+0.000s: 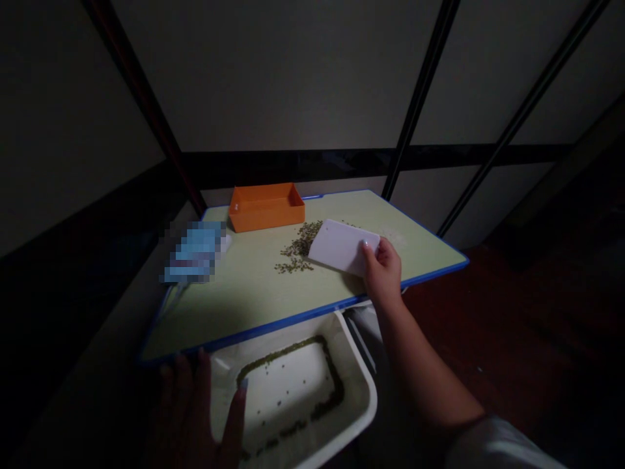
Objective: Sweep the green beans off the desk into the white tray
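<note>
your left hand [193,417] is nearest, by the left side of the white tub [364,379], its thumb wide from its fingers; it's too dark to tell if they pinch the wall. your right hand [383,264] pinches the white card [339,247] between thumb and fingers, above the yellow board [239,286]. the card's far edge is at the little green bits [307,238]. you seem to be scraping them up; the next move probably needs a tight pinch and a low card edge.
</note>
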### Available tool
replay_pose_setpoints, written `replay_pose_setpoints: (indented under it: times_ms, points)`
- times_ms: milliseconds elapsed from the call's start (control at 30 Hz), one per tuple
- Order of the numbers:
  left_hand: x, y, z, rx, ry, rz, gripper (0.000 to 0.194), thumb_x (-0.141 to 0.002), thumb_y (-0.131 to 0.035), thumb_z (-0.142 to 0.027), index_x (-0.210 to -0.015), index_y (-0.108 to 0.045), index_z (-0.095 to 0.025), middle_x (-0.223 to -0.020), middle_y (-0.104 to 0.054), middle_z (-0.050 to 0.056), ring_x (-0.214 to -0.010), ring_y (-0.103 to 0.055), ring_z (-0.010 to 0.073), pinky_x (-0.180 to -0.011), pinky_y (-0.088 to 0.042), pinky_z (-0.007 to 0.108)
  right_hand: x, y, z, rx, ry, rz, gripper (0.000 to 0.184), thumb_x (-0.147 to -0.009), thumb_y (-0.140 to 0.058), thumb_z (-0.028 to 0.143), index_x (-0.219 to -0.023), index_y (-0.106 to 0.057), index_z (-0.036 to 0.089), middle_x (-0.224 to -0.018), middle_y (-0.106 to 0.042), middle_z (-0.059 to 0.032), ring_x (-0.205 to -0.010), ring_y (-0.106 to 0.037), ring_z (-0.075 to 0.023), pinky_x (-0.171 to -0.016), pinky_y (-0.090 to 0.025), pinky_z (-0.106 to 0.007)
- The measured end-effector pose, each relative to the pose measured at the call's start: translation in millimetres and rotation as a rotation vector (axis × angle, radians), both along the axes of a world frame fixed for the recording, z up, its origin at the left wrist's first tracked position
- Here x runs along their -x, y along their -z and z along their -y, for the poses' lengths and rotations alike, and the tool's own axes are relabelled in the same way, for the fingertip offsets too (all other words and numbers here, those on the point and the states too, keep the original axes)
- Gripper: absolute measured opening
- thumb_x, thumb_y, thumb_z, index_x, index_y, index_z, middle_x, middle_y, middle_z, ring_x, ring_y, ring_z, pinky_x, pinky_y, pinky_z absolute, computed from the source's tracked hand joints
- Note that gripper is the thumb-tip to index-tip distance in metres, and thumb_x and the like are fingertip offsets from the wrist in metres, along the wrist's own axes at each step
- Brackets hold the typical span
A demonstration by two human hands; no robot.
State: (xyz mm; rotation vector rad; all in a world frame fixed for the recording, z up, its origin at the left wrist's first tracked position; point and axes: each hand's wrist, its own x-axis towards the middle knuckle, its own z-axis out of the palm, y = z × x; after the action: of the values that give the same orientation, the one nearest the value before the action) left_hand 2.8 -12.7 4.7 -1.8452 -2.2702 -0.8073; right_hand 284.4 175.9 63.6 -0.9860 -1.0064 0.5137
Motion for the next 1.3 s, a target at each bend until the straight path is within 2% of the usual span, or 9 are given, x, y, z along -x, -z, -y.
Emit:
replay_pose_setpoints:
  times_ms: [100,300,567,833,1033,1167,1300]
  points:
    - [-2.4,-2.5,0.2,0.008,-0.003,0.006,0.075,-0.089,-0.03,-0.058,-0.146,-0.036,-0.011,-0.158,-0.031,0.024,-0.152,-0.018,0.0337,-0.12,-0.027,0.065,0.5,1.9,-1.1,-0.002,0.016,0.025,0.021,-0.079,-0.063,0.042,-0.082,-0.06,0.021,-0.075,-0.064,0.0003,-0.074,-0.057,-0.0172,-0.068,-0.044,-0.029]
    - [2.1,4.3,-0.9,0.004,0.019,-0.003,0.077,-0.087,-0.033,-0.06,-0.147,-0.035,-0.011,-0.159,-0.029,0.024,-0.152,-0.015,0.0337,-0.119,-0.03,0.064,0.4,3.6,-1.4,0.01,0.029,0.103,0.02,-0.081,-0.061,0.04,-0.088,-0.06,0.021,-0.078,-0.064,-0.0006,-0.074,-0.058,-0.0178,-0.069,-0.043,-0.03]
    - [2.6,4.0,-2.9,-0.031,0.02,0.009,0.078,-0.086,-0.034,-0.06,-0.145,-0.038,-0.01,-0.158,-0.03,0.023,-0.151,-0.016,0.0335,-0.119,-0.028,0.063,-0.2,4.9,-4.1,0.068,0.003,0.179,0.019,-0.082,-0.059,0.04,-0.088,-0.058,0.022,-0.076,-0.063,0.0,-0.071,-0.056,-0.0182,-0.067,-0.041,-0.03]
    - [5.5,7.3,-1.3,-0.05,0.049,-0.042,0.076,-0.087,-0.036,-0.057,-0.147,-0.036,-0.011,-0.158,-0.03,0.023,-0.152,-0.014,0.0318,-0.119,-0.029,0.062,-0.4,3.6,-5.6,0.058,-0.096,0.142,0.02,-0.079,-0.062,0.04,-0.087,-0.058,0.023,-0.077,-0.064,-0.0006,-0.073,-0.058,-0.0198,-0.068,-0.045,-0.031]
    - [5.6,3.1,-2.3,-0.038,0.024,0.016,0.081,-0.084,-0.034,-0.063,-0.145,-0.039,-0.009,-0.157,-0.031,0.025,-0.151,-0.016,0.0335,-0.12,-0.026,0.063,-0.5,3.2,-5.8,0.047,-0.142,0.111,0.021,-0.078,-0.063,0.04,-0.088,-0.059,0.023,-0.081,-0.065,-0.0016,-0.077,-0.059,-0.0204,-0.073,-0.047,-0.033]
    - [3.2,1.8,-1.1,-0.007,0.007,0.036,0.081,-0.085,-0.033,-0.063,-0.145,-0.039,-0.01,-0.159,-0.03,0.023,-0.152,-0.015,0.033,-0.12,-0.027,0.063,-1.2,5.5,-6.6,0.047,-0.166,0.104,0.021,-0.079,-0.063,0.041,-0.089,-0.059,0.023,-0.082,-0.065,-0.0014,-0.078,-0.059,-0.0202,-0.074,-0.046,-0.033]
    - [4.0,6.7,-0.3,-0.027,0.008,0.01,0.079,-0.085,-0.034,-0.063,-0.146,-0.037,-0.013,-0.16,-0.03,0.02,-0.153,-0.015,0.0311,-0.122,-0.025,0.062,-1.0,5.0,-5.5,0.03,-0.194,0.109,0.021,-0.08,-0.065,0.041,-0.089,-0.06,0.023,-0.081,-0.064,-0.0012,-0.078,-0.058,-0.0196,-0.074,-0.046,-0.032]
